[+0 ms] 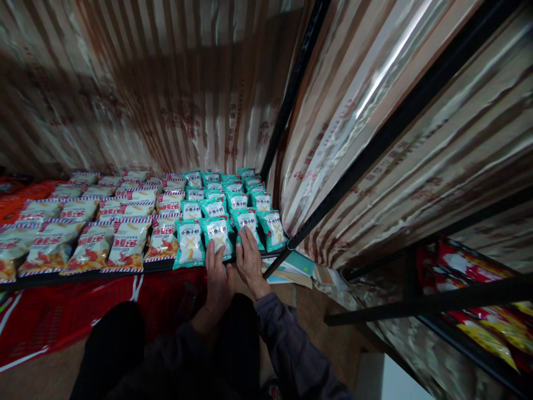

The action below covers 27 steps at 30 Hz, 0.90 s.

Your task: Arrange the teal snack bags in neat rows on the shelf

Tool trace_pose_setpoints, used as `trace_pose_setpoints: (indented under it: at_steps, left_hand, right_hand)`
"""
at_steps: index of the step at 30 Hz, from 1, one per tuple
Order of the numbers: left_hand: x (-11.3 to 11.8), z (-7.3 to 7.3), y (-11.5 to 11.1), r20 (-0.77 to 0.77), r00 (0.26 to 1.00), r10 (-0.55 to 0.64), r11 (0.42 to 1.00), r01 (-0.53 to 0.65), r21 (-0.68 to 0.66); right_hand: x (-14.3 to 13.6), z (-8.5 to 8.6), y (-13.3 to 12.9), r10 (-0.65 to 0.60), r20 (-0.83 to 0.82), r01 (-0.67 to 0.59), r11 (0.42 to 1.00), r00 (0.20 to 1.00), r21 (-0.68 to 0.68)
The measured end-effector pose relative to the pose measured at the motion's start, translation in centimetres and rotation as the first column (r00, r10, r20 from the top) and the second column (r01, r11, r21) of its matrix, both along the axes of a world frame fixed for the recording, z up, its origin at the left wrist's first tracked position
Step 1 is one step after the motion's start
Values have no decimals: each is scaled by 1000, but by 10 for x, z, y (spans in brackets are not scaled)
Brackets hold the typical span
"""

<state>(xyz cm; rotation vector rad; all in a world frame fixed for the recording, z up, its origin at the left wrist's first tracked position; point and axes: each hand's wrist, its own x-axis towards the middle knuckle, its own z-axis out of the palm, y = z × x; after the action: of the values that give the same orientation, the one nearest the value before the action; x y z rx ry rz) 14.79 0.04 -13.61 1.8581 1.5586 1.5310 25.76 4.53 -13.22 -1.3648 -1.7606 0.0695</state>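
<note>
Rows of small teal-and-white snack bags [192, 243] lean on a black shelf [162, 265] at its right end. My left hand [219, 276] rests its fingertips on the lower part of one front snack bag [217, 232]. Just to the right, my right hand [250, 256] lays its stretched fingers on the neighbouring snack bag [245, 219]. Both hands have their fingers out and grip nothing that I can see. My palms face the bags and are hidden.
White bags with striped edges [127, 244] fill the shelf to the left, orange bags [20, 194] beyond them. A black post [316, 214] rises at the right. Below sit a red basket [83, 311] and papers [295, 265]. Another rack holds red-yellow bags [478, 300].
</note>
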Motion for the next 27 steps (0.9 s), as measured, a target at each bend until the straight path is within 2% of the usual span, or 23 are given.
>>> trace_pose_setpoints:
  at_steps: [7, 12, 15, 22, 27]
  left_hand:
    - [-5, -13, 5, 101, 995, -14, 994, 25, -105]
    - [-7, -21, 15, 125, 989, -75, 991, 88, -98]
    - [-7, -25, 18, 110, 991, -74, 993, 84, -87]
    - [-3, -23, 22, 91, 993, -80, 991, 89, -101]
    - [-4, -25, 25, 61, 993, -103, 991, 108, -75]
  right_hand:
    - [-18, -1, 3, 36, -64, -41, 995, 997, -89]
    - [-23, -6, 2, 17, -107, -30, 992, 994, -120]
    - [-21, -8, 2, 18, -87, -27, 994, 996, -107]
    - [-13, -9, 11, 30, -31, -33, 994, 999, -103]
    - [-12, -18, 14, 39, -14, -40, 993, 999, -107]
